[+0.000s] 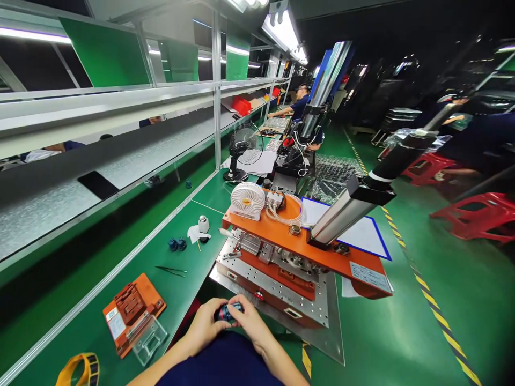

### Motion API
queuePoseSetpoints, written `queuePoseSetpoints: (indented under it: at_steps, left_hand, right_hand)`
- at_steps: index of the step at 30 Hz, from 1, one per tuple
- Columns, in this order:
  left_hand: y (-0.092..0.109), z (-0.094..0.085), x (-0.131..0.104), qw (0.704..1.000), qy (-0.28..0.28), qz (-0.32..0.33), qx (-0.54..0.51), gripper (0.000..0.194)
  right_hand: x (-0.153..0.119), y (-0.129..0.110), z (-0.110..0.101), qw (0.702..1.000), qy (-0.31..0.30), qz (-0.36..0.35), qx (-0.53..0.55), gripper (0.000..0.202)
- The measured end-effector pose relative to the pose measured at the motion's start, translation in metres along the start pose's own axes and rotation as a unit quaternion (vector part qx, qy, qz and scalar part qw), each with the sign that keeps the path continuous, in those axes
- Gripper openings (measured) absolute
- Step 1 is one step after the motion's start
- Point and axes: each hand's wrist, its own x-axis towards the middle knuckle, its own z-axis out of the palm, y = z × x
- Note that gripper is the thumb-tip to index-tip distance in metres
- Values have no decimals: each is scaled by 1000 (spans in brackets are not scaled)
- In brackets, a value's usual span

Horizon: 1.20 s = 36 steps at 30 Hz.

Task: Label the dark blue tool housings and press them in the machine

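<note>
Close to my body, a small dark blue and black part (226,312) with a bit of red on it is held between both hands. My left hand (207,323) curls round its left side, and my right hand (246,317) grips its right end with thumb and fingers. Its exact kind I cannot make out, since fingers cover much of it. On the green bench to the left lie two similar dark blue parts (177,244), a pair of tweezers (171,271) and an orange fixture (134,311) with a clear hinged plate (148,339).
An orange press machine (277,236) on a metal base stands just ahead, its silver cylinder (333,217) tilted in view. A white fan (247,201) sits on top. A small bottle (203,224), a yellow tape roll (80,369) and a black fan (241,150) are on the bench.
</note>
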Motion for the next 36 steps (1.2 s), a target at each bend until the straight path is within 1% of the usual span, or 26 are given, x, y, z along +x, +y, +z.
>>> queuePoseSetpoints:
  at_steps: [8, 13, 16, 21, 24, 31, 36]
  left_hand:
    - [-13, 3, 1, 1000, 5, 30, -6, 52]
    - [-17, 5, 3, 999, 11, 38, -16, 52]
    - [-17, 5, 4, 999, 13, 39, -21, 50]
    - [-16, 5, 6, 999, 7, 40, -12, 47]
    - [-16, 4, 6, 999, 3, 43, 0, 47]
    - [-24, 4, 10, 999, -9, 39, 34, 48]
    - [-25, 7, 13, 998, -18, 43, 46, 48]
  right_hand:
    - [-1, 5, 2, 999, 7, 8, 34, 49]
    - [-2, 9, 4, 998, 23, 18, 64, 52]
    - [-3, 7, 5, 997, 30, 22, 74, 53]
    - [-4, -1, 6, 997, 46, 32, 55, 52]
    - [-3, -2, 6, 997, 52, 39, 52, 47]
    - [-2, 2, 4, 994, 82, 62, 45, 25]
    - [-4, 3, 2, 992, 92, 73, 47, 21]
